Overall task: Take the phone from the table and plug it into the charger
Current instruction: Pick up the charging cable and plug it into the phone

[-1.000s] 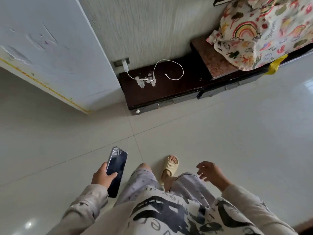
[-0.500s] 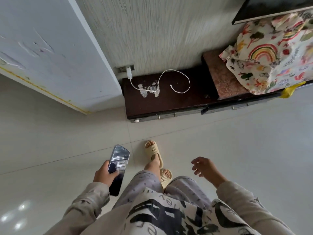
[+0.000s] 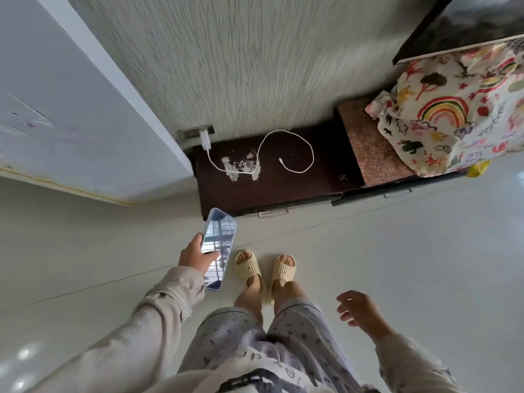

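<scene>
My left hand [image 3: 197, 255] grips a phone [image 3: 219, 242] with a glossy dark screen, held above the floor just in front of a low dark cabinet [image 3: 269, 188]. A white charger plug [image 3: 205, 139] sits in a wall socket above the cabinet's left end. Its white cable [image 3: 297, 143] loops across the cabinet top, and the free connector end [image 3: 280, 160] lies near the middle. My right hand [image 3: 358, 310] hangs at the lower right, fingers apart, holding nothing.
A white door [image 3: 71, 123] stands at the left beside the cabinet. A colourful printed cloth [image 3: 453, 109] covers something on the cabinet's raised right part, under a dark framed panel [image 3: 459, 26]. My feet in beige slippers [image 3: 266, 268] stand on pale floor tiles.
I have stepped closer to the cabinet and both feet now stand together. My left hand has raised the phone forward toward the cabinet's front edge. The right hand stays low and empty.
</scene>
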